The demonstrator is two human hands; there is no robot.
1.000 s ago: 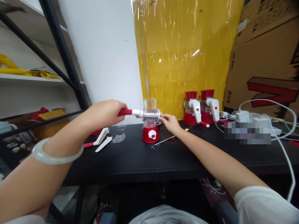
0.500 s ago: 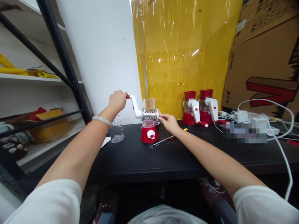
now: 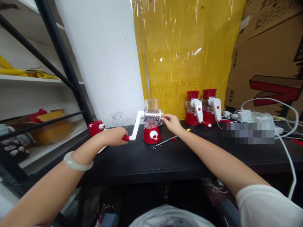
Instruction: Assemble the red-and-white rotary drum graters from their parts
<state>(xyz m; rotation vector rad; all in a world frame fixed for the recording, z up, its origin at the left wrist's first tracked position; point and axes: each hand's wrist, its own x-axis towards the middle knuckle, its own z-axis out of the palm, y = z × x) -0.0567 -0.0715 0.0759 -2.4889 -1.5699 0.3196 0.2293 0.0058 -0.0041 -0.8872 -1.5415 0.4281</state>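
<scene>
A small rotary grater with a red base, clear hopper and metal drum stands on the black table. Its white crank hangs down to the left, ending in a red handle. My left hand is closed round that red handle, low near the tabletop. A pale bangle sits on that wrist. My right hand rests against the right end of the metal drum, fingers curled on it.
Two assembled red and white graters stand further right by yellow plastic sheeting. A thin metal tool lies before the grater. A red base and clear part sit left. Chargers and white cables lie right; shelves left.
My left hand has swung the crank round: level to the left, then up, now down near the table. My right hand stayed on the drum.
</scene>
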